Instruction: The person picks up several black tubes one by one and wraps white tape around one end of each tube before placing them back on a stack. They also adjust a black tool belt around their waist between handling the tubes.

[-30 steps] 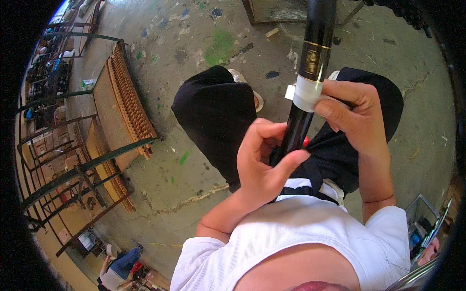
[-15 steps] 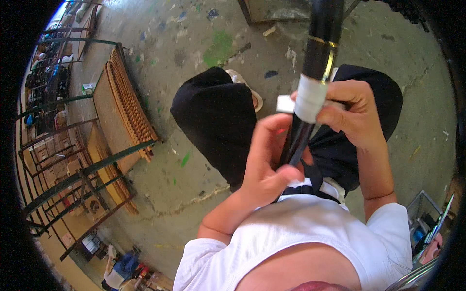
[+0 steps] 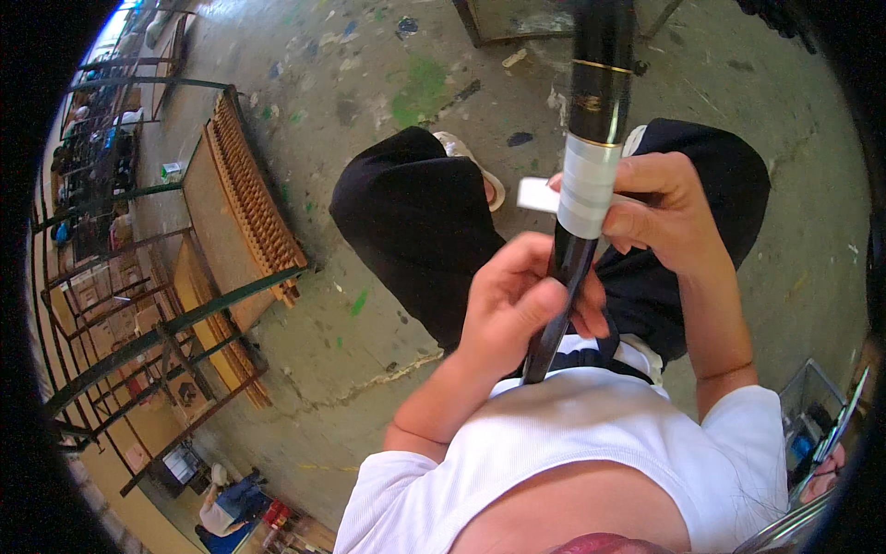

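Observation:
A glossy black pole (image 3: pixel 592 102) with thin gold rings slants from the top of the view down to my white shirt. Several turns of whitish tape (image 3: pixel 585 187) wrap its middle. My left hand (image 3: pixel 521 300) curls round the thinner black part below the tape, thumb in front and fingertips showing on the far side. At the taped band, my right hand (image 3: pixel 666 210) is closed, with thumb and fingers pinching a flat white strip (image 3: pixel 536 195). This strip passes behind the pole and sticks out to its left; its middle is hidden.
My black-trousered knees (image 3: pixel 411 208) are spread on either side of the pole. To the left, a metal rack (image 3: pixel 175 323) holds a board with a row of brown wooden pieces (image 3: pixel 249 189). Another person (image 3: pixel 226 512) is at the lower left. A wire bin (image 3: pixel 812 397) stands at the right.
The pole has shifted slightly left and turned, so a gold mark now shows above the tape. My left hand's grip has changed, and the pole's lower end has come into view against my shirt.

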A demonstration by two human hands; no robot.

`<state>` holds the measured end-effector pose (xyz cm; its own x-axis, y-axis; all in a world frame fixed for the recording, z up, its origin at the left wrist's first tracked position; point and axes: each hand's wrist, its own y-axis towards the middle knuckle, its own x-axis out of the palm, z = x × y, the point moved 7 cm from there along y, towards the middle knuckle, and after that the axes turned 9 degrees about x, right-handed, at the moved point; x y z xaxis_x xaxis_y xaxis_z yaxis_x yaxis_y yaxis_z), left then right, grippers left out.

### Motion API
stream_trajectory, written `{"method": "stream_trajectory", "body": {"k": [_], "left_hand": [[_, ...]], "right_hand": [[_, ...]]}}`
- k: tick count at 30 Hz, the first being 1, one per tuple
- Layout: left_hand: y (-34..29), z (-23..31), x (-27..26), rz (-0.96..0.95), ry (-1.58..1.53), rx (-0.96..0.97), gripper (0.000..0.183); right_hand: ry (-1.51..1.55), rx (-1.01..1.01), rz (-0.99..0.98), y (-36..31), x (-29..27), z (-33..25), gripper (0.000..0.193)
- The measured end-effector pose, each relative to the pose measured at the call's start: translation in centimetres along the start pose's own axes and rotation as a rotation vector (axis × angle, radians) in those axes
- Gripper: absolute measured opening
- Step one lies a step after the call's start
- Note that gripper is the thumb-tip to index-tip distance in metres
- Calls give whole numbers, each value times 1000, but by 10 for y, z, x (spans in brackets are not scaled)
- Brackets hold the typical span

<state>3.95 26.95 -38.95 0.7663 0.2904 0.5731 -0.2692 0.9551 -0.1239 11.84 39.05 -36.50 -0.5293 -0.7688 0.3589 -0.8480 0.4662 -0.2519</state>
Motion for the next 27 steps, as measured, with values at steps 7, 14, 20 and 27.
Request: {"method": "stream_trajectory", "body": {"k": [7, 14, 20, 27], "left_hand": [[2, -1, -10, 172, 378, 346, 56], [2, 0, 1, -16, 158, 69, 62], [0, -17, -5, -46, -47, -126, 60], [0, -1, -1, 31, 218, 79, 67]], "right_hand": [[-214, -2, 250, -9, 6, -2, 39], [-81, 91, 135, -2, 3, 10, 32], [-27, 28, -14, -1, 6, 6, 29], [-218, -31, 250, -11, 5, 8, 30]]}}
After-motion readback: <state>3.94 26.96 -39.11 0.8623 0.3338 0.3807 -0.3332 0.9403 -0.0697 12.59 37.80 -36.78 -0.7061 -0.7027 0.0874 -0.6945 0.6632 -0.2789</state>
